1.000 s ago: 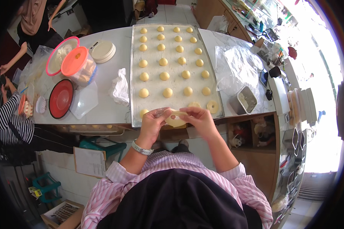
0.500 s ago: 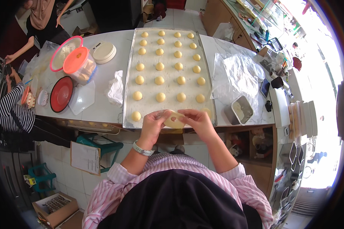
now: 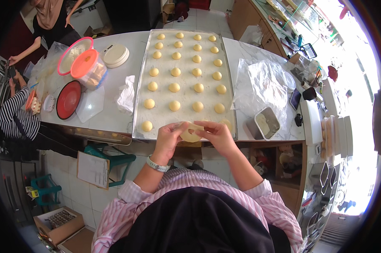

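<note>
Just past the near edge of a large metal tray (image 3: 161,116), I hold a flattened piece of pale yellow dough (image 3: 189,136) between both hands. My left hand (image 3: 168,139) pinches its left side, and my right hand (image 3: 219,137) grips the right side with thumb and fingers. A small pinkish-brown spot shows near the dough's middle; whether it is a filling or a hole I cannot tell. Rows of round dough balls (image 3: 174,106) sit apart on the tray. One dough ball (image 3: 147,126) lies left of my left hand; another, behind my right hand, is partly hidden.
Right of the tray are a crumpled plastic sheet (image 3: 258,80) and a metal tin (image 3: 264,122). On the left lie a white cloth (image 3: 126,95), a red plate (image 3: 69,100), a lidded tub (image 3: 89,69) and a round scale (image 3: 115,56). Two other people stand at the far left.
My fingers have shifted slightly on the dough, and its near edge hangs a little lower. The view has moved slightly; the dough balls on the tray stay in place.
</note>
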A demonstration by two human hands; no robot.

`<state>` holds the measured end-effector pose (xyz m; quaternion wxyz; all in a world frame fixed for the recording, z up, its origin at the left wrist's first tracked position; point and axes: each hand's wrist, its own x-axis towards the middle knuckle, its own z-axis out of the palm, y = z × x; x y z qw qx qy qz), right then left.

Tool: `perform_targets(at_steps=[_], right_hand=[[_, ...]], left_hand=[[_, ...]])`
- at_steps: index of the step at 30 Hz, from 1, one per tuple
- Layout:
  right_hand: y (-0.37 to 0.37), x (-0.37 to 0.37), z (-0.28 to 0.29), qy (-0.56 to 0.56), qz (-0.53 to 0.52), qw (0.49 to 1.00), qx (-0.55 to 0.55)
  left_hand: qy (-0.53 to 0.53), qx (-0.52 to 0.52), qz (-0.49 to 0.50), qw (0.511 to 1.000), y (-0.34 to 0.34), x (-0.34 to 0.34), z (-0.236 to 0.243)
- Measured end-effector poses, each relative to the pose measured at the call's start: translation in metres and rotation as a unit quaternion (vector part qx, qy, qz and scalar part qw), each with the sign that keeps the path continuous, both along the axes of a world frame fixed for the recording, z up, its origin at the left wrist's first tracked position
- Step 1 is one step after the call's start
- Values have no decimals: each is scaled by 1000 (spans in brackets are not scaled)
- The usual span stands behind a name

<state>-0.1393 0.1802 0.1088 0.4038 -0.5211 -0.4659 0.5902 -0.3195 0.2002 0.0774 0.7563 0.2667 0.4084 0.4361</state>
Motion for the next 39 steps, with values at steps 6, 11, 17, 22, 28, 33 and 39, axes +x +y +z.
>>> perform_targets(at_steps=[6,11,17,22,28,33,39], right_hand=[[1,-8,6,-33,60,997,35],[6,-7,7,-41,59,997,14],[8,-15,11,-17,95,994,-42],[14,-26,1,-34,122,992,-2],[44,-36,-30,45,168,973,-150],[70,-42,-63,-68,152,981,-103],[59,-25,-27,-361,7,925,121]], left_hand=[[3,-17,-46,999,-4,-5,6],[4,-20,-46,999,-4,-11,5],[16,-42,-56,997,-2,-18,9],[10,-39,-70,997,1,-27,3],[95,41,-24,994,16,-49,-15],[158,59,103,980,28,-82,-16],[332,203,84,917,14,-87,-51]])
